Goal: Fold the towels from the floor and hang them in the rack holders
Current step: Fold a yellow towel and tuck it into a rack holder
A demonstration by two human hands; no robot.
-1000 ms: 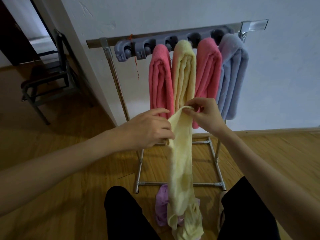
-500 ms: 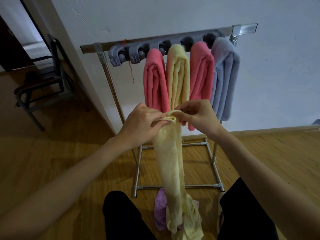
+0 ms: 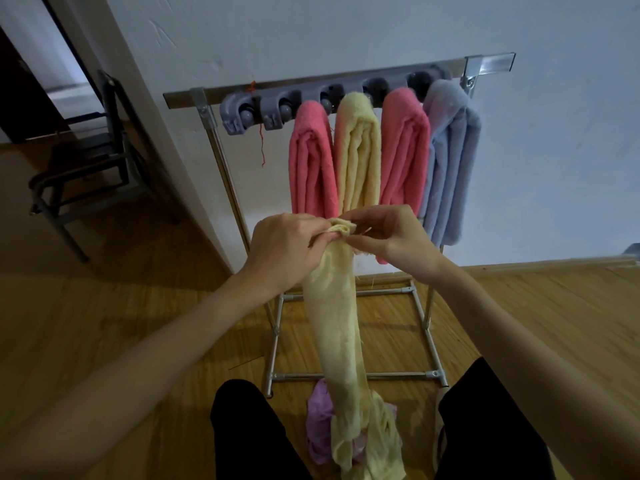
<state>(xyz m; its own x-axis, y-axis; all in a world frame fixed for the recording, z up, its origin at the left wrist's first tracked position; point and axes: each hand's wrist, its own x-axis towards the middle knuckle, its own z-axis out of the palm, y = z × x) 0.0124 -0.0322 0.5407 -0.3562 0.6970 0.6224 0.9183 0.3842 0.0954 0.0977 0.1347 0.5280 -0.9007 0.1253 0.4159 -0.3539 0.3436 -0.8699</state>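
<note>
A pale yellow towel (image 3: 337,327) hangs as a long bunched strip at the centre of the view, its top end gathered between both hands and its lower end trailing to the floor between the person's black-clad knees (image 3: 249,431). The left hand (image 3: 282,252) holds the top from 9 o'clock, its grip curled round the gathered cloth. The right hand (image 3: 388,235) meets it from 3 o'clock, thumb and forefinger pinching the small folded tip of the towel. At 6 o'clock of the strip, a crumpled lilac towel (image 3: 320,424) lies on the wooden floor (image 3: 104,323), partly under the yellow one's loose end.

Toward 12 o'clock stands a metal rack (image 3: 349,375) with a grey holder bar (image 3: 263,109) across its top. Four folded towels hang from it side by side, touching: a pink towel (image 3: 311,161), a yellow folded towel (image 3: 358,157), a second pink towel (image 3: 403,150) and a light blue towel (image 3: 450,161). The two holders at the bar's 9 o'clock end carry no towel. A red thread (image 3: 262,147) dangles there. Far off at 10 o'clock stands a dark chair (image 3: 86,168).
</note>
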